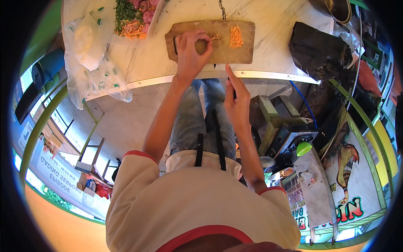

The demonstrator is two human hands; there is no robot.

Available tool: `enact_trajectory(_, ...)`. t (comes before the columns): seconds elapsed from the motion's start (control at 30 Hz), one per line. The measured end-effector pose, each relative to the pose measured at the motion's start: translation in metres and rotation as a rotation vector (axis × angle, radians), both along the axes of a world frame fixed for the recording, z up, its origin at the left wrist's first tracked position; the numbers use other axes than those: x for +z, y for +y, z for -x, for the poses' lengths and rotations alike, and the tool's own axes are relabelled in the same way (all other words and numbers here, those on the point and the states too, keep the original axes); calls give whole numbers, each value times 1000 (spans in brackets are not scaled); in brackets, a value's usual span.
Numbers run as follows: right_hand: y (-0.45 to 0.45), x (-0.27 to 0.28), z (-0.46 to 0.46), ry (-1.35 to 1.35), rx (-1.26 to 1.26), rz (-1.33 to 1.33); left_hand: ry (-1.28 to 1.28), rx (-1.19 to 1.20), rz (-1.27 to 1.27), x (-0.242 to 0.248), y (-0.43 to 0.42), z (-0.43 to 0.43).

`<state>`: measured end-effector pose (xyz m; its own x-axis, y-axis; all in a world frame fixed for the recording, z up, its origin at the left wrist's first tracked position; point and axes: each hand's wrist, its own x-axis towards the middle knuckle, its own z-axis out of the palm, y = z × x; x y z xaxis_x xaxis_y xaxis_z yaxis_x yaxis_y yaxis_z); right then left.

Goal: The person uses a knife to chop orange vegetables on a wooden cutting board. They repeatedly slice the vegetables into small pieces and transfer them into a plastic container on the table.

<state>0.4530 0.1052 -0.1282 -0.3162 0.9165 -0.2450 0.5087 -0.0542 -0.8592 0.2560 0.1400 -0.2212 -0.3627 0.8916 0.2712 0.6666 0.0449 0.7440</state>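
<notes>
A wooden cutting board (217, 58) lies on the marble-patterned table. With its fingers curled, my left hand (192, 52) rests over the board's left part, thumb and fingertips beside small orange pieces (217, 37) that look like carrot. My right hand (236, 94) grips a kitchen knife (222, 50) by its dark handle; the thin blade reaches up over the board to those pieces. A pile of diced carrot (236, 37) sits at the board's right. Whether my left fingertips pinch a piece is too small to tell.
At the upper left, a clear plastic tray (135, 42) holds chopped greens, carrot strips and pink meat. Beside it lies a white plastic bag (89, 47). A black plastic bag (318, 52) sits at the table's right, near a metal pot (338, 9). The metal table edge (267, 75) runs before me.
</notes>
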Motion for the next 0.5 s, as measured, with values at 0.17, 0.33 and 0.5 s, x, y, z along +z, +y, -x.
enact_trajectory(0.17, 7, 0, 3, -32, 4, 18, -3, 12, 4, -4, 0, 2)
enact_trajectory(0.33, 1, 5, 5, -33, 26, 31, -17, 0, 40, 4, -8, 0)
enact_trajectory(0.5, 5, 4, 3, -46, 46, 34, -106, 26, -8, 6, -1, -1)
